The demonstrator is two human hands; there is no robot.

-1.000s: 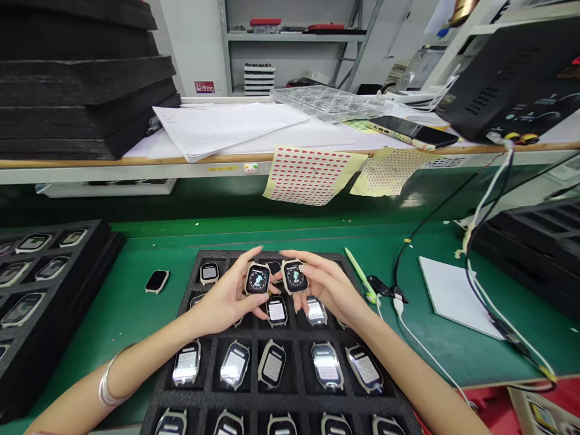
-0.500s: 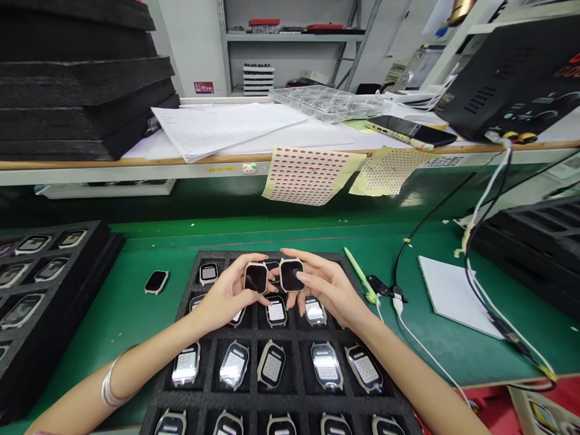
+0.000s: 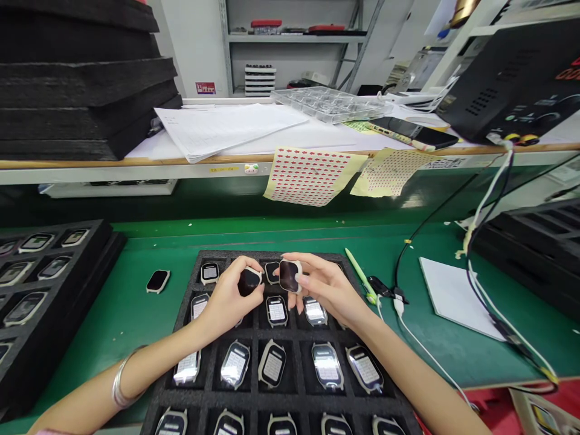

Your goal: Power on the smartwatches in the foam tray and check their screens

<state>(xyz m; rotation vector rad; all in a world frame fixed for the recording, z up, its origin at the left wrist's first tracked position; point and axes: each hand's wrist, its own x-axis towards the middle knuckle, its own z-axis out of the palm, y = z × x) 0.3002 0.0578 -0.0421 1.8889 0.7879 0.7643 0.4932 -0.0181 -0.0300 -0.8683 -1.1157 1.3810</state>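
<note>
Both hands hover over the back rows of a black foam tray (image 3: 294,405) full of smartwatch bodies. My left hand (image 3: 229,298) is closed around one watch body (image 3: 249,281) with a dark screen, tilted toward the tray. My right hand (image 3: 324,287) pinches a second watch body (image 3: 290,275), also dark, between thumb and fingers. Several watch bodies with lit white screens, such as one (image 3: 276,310) right below the hands, lie in the tray's pockets.
A loose watch body (image 3: 157,280) lies on the green mat left of the tray. Another foam tray of watches (image 3: 40,272) stands at the far left. A green pen (image 3: 359,274), cables (image 3: 408,326) and a white pad (image 3: 453,294) lie to the right. Sticker sheets (image 3: 312,175) hang from the shelf edge.
The two held watches' screens went from lit to dark. My left hand has since turned its watch down toward the tray, fingers curling round it. My right hand barely moved.
</note>
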